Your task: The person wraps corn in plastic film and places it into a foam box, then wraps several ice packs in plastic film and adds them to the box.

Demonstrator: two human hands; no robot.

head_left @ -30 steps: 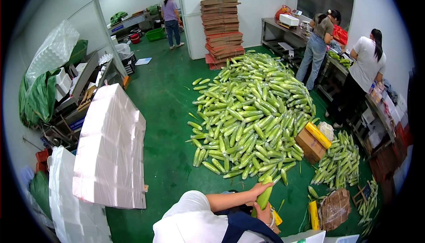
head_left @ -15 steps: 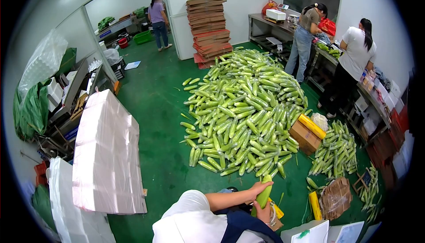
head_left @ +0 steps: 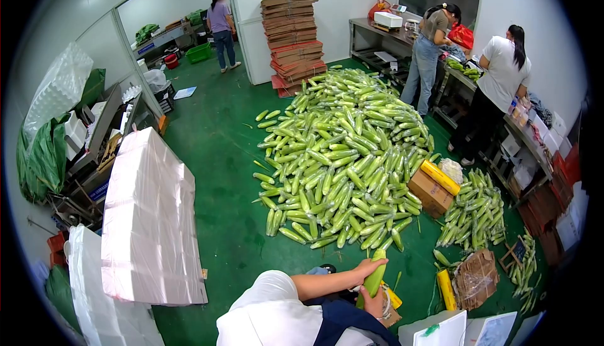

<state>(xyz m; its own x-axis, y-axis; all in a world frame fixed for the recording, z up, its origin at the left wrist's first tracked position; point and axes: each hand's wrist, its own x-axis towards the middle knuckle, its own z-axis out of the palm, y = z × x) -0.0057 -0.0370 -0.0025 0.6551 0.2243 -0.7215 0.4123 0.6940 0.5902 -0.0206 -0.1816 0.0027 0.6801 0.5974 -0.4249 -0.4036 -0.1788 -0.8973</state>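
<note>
A long green vegetable (head_left: 375, 277) is held between my two hands, low in the view. My left hand (head_left: 365, 269) grips it near its upper end, its fingers closed around it. Lower down, my right hand (head_left: 372, 302) is wrapped round the other end. Beyond them a large heap of similar vegetables (head_left: 346, 157), many in clear wrapping, spreads over the green floor. Beneath my right hand a yellow roll (head_left: 394, 298) and some cardboard partly show.
A brown carton (head_left: 430, 193) with a yellow roll stands beside the heap. Smaller vegetable piles (head_left: 473, 214) lie right. White foam boxes (head_left: 433, 329) are at lower right, a wrapped stack (head_left: 151, 220) at left. Two people work at benches at upper right; another stands at the back.
The whole view has shifted slightly, with the room's contents a little further left. Both hands still hold the vegetable in nearly the same place.
</note>
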